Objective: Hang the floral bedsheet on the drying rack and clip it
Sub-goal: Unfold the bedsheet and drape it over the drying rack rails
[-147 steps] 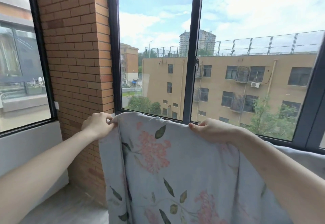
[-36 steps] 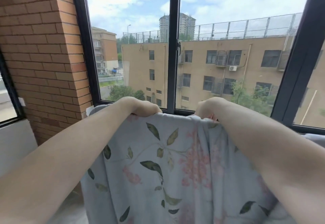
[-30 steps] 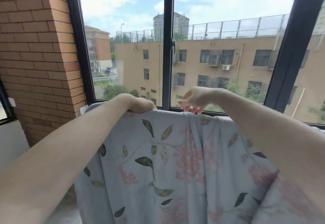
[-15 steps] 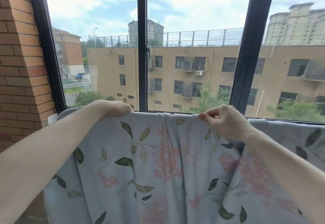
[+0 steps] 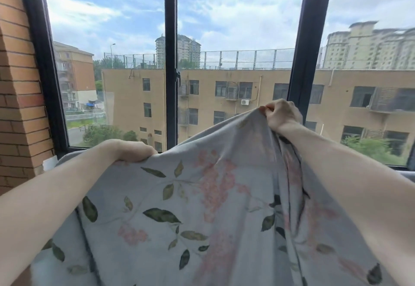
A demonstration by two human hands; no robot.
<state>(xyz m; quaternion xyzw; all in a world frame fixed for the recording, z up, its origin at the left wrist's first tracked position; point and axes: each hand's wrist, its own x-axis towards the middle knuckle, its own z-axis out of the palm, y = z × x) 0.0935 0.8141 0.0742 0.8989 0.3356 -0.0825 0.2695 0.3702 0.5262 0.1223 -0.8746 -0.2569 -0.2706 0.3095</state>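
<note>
Both hands are up at the black-framed window (image 5: 170,65) beside the red brick wall (image 5: 20,97). The right hand (image 5: 279,115) pinches the top edge of the pale grey floral cotton bedsheet (image 5: 202,207) and lifts it into a peak. The left hand (image 5: 132,152) curls over the same edge lower down, gripping it. The sheet hangs between the arms.
</note>
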